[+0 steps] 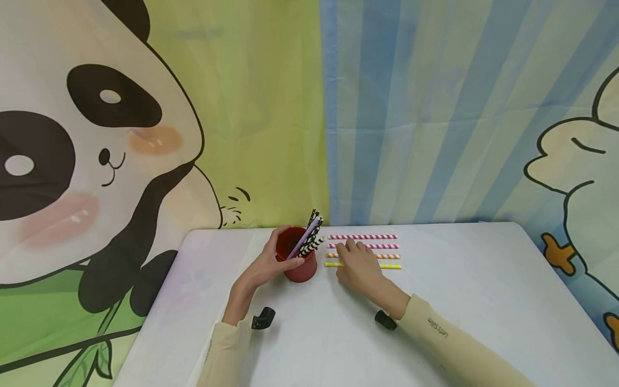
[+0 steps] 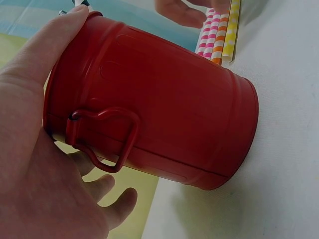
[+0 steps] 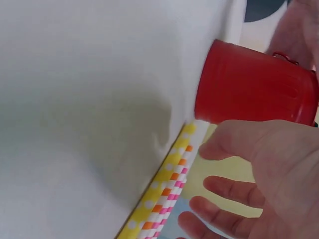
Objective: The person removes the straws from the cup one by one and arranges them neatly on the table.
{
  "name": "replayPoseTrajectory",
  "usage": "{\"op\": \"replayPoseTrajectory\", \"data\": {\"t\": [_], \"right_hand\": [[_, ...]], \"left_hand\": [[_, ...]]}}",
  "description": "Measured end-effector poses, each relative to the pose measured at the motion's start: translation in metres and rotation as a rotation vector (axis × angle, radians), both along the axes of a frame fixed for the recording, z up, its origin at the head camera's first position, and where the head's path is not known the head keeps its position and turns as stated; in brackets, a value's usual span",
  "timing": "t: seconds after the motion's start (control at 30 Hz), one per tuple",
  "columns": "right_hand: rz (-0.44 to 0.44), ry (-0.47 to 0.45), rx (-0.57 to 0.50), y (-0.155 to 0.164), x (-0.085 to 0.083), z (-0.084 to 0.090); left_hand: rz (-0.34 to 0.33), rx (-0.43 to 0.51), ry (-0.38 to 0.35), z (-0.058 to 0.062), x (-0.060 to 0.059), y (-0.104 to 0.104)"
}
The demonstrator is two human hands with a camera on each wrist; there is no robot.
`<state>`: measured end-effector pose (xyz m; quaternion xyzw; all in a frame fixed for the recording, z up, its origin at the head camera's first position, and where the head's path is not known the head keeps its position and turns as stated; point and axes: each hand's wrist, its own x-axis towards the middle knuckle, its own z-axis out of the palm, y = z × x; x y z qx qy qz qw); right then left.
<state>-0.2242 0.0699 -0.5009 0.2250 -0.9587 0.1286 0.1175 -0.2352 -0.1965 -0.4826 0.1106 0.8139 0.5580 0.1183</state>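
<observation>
My left hand [image 1: 271,263] grips the rim of a red metal bucket [image 1: 302,273], thumb on the near side; in the left wrist view its wire side handle [image 2: 119,142] shows. A purple straw [image 1: 301,241] and several black-and-white patterned straws [image 1: 311,243] lean out of the bucket. To its right, paper straws lie parallel on the table: two pink-striped straws [image 1: 362,236], an orange-striped straw [image 1: 389,257] and a yellow dotted straw [image 1: 390,266]. Over these straws is my right hand [image 1: 360,266], its fingers loosely bent; the right wrist view shows nothing between thumb and fingers.
The white table [image 1: 309,344] ends at a fabric backdrop [image 1: 271,134] with a panda picture. Black wrist-worn pieces show beside the left sleeve [image 1: 224,344] and the right sleeve [image 1: 445,328].
</observation>
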Motion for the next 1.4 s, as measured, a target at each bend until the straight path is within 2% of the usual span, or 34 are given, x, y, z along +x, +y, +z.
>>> {"op": "replayPoseTrajectory", "data": {"t": [0.13,0.33,0.5,0.73,0.9,1.4], "right_hand": [[0.002,-0.112,-0.153,-0.002,0.000,0.005],[0.004,-0.279,-0.526,-0.012,0.003,0.008],[-0.021,-0.335,-0.809,-0.024,0.009,0.005],[-0.028,-0.354,-1.072,-0.041,0.015,0.004],[-0.024,-0.320,-1.138,-0.051,0.015,0.004],[-0.017,-0.303,-1.079,-0.058,0.015,0.007]], "left_hand": [[0.006,-0.012,0.002,-0.001,-0.001,0.000],[0.006,-0.008,-0.001,-0.003,-0.002,0.000],[0.008,-0.009,-0.003,-0.002,-0.002,0.000],[0.004,-0.009,0.004,-0.002,-0.004,0.003],[-0.006,-0.004,0.011,-0.002,-0.003,0.003],[-0.014,0.009,0.032,-0.005,-0.003,-0.002]]}}
